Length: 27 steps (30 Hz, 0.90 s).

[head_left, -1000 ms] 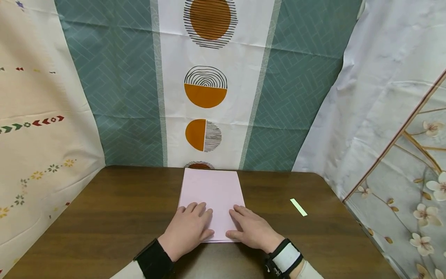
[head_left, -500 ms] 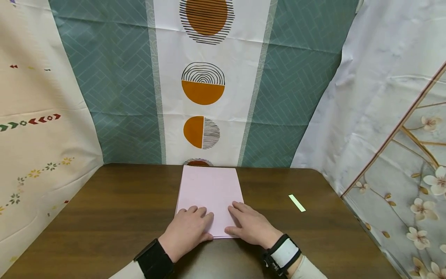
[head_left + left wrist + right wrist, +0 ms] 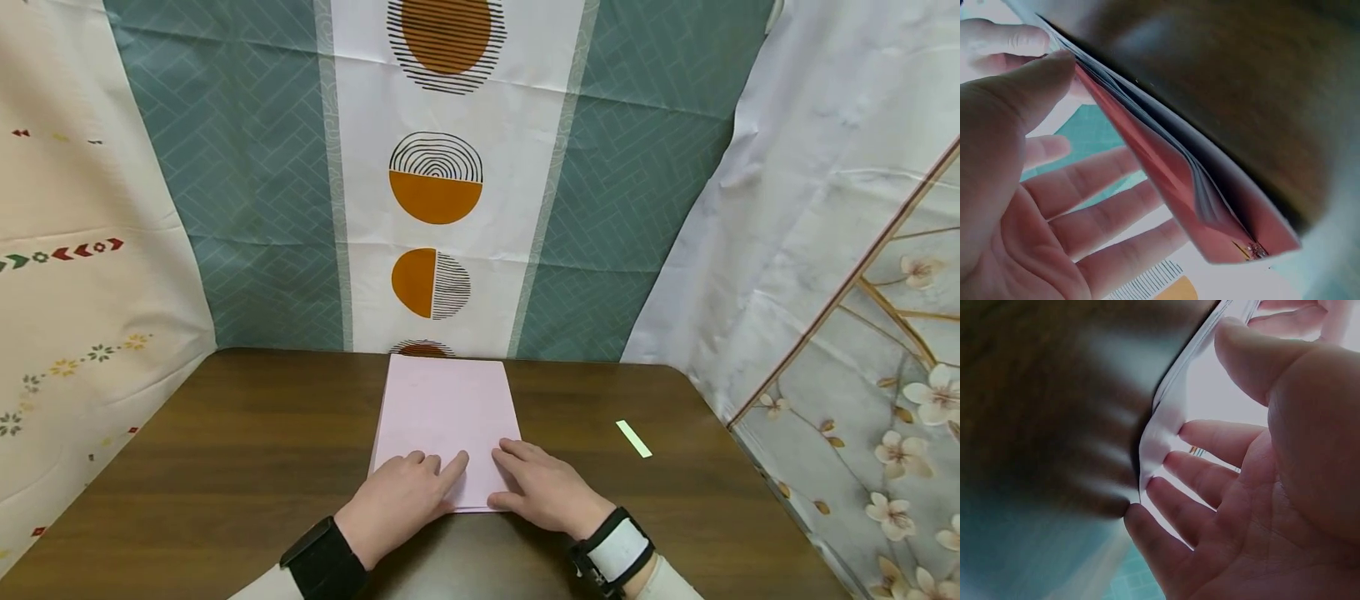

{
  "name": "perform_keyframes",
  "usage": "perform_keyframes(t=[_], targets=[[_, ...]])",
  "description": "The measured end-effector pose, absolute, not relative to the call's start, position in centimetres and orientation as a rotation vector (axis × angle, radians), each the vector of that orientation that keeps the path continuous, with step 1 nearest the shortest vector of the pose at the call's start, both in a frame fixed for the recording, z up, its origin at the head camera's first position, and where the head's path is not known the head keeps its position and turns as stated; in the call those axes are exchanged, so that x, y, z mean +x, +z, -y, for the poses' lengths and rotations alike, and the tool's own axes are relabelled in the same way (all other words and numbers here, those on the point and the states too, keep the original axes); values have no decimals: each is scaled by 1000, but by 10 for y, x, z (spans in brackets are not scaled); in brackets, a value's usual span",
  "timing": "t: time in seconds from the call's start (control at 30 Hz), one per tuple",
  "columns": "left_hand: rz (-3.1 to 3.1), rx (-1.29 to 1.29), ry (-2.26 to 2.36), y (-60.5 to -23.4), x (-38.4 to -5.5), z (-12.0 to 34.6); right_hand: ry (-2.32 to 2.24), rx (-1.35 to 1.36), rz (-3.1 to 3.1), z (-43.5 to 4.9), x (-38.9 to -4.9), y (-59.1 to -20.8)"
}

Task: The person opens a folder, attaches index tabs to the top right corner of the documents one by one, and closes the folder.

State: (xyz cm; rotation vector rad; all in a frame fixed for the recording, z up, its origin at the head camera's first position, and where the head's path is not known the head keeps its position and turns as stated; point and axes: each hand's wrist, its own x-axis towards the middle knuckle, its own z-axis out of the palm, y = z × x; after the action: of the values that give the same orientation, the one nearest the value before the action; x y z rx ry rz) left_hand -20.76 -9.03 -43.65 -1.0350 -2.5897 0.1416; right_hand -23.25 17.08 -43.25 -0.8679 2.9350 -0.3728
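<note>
As left hand [image 3: 399, 500] and right hand [image 3: 551, 490] rest on pink sheets [image 3: 448, 408], their fingers [image 3: 1104, 215] lie relaxed.

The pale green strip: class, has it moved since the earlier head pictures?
No: against the table, the pale green strip shows no shift either way.

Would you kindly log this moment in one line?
left hand: touching pink booklet; right hand: touching it; pale strip: on table, apart
</note>
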Motion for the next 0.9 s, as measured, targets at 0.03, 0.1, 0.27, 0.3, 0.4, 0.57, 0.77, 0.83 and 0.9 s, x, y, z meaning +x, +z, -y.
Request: perform_keyframes(t=[0.03,0.1,0.27,0.3,0.4,0.57,0.77,0.83,0.9], targets=[[2579,-1048,147,-436,-208,91,-378,-871,-2934,-171,-233,-432],[2559,-1076,148,-435,-208,92,-387,-870,-2932,-171,-234,-430],[2449,-1122,160,-437,-207,96,-420,-887,-2956,-173,-238,-425],[2429,-1129,159,-437,-207,97,-429,-887,-2967,-174,-238,-424],[2394,-1143,156,-440,-206,97,-452,-859,-3007,-174,-239,-423],[2360,-1136,161,-442,-204,97,-502,-796,-3109,-176,-240,-419],[2348,-1125,144,-442,-203,97,-705,-636,-3219,-181,-244,-413],[2352,-1108,115,-441,-203,99,-832,-567,-3229,-184,-245,-410],[2356,-1091,78,-440,-202,100,-949,-505,-3237,-186,-246,-408]])
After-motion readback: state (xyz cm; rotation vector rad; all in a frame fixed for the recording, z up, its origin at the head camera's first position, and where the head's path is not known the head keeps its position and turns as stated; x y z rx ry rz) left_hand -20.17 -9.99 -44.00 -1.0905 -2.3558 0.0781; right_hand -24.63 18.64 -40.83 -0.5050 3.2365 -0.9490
